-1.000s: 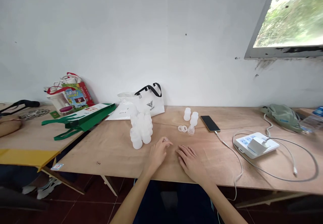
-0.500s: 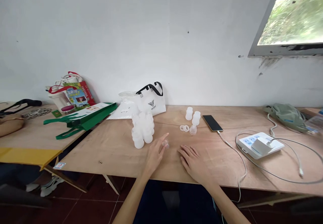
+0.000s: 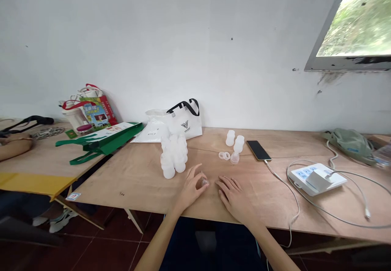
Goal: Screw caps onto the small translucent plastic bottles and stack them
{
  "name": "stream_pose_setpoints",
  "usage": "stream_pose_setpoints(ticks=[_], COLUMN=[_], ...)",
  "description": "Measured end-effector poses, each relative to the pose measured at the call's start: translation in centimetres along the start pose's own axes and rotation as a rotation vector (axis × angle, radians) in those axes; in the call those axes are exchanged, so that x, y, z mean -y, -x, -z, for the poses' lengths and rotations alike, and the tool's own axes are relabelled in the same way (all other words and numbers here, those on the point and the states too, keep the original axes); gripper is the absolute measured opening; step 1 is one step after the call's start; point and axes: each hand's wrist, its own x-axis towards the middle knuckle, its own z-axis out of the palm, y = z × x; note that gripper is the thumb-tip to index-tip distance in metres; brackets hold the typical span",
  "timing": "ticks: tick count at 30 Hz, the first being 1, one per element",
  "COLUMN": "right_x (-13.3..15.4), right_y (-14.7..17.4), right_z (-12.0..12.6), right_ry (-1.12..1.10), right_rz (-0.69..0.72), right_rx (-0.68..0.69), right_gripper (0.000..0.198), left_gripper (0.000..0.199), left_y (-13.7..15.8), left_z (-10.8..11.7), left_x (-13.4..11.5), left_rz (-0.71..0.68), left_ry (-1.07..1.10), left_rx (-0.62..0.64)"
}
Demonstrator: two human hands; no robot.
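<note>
My left hand (image 3: 192, 188) is curled at the table's front, thumb and fingertips closed about a small clear plastic piece (image 3: 205, 181) that looks like a dome-shaped cap. Its lower part is partly hidden by the fingers. My right hand (image 3: 232, 194) lies flat and holds nothing, its fingers stretched out on the wood. Beyond my left hand stands a cluster of several frosted white plastic bottles (image 3: 174, 155). Past my right hand are two more frosted bottles (image 3: 238, 144), a clear dome-shaped cap (image 3: 234, 158) and translucent rings (image 3: 226, 155).
A black phone (image 3: 258, 150) on a charging cable and a white power strip (image 3: 317, 178) lie to the right. White bags (image 3: 186, 124) rest against the wall. A green bag (image 3: 104, 138) spans the gap to the left table, where another person's arm (image 3: 15, 148) rests.
My left hand's thumb and fingers have closed in around the clear piece, which has shifted slightly right and nearer. My right hand stays put. Another person's forearm shows more at the left.
</note>
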Motion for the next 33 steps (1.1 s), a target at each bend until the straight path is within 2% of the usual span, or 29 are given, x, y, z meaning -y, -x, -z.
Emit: stream_pose_setpoints(ticks=[5,27,33], right_x=[-0.09,-0.51,-0.41], right_y=[0.03,0.20,0.01], right_z=[-0.21,-0.44,-0.01], right_ry=[-0.002,-0.017,-0.121], right_rz=[-0.005,0.001,-0.042], right_rx=[-0.008,0.006,0.037], right_gripper=[0.035,0.036,0.036], left_gripper=[0.020,0.025,0.023], left_y=[0.38,0.57,0.56], left_z=[-0.70,-0.73,-0.75], left_x=[0.99,0.83,0.72], left_rz=[0.001,-0.034,-0.037], left_ry=[-0.024,-0.110,-0.116], left_rx=[0.115,0.112,0.108])
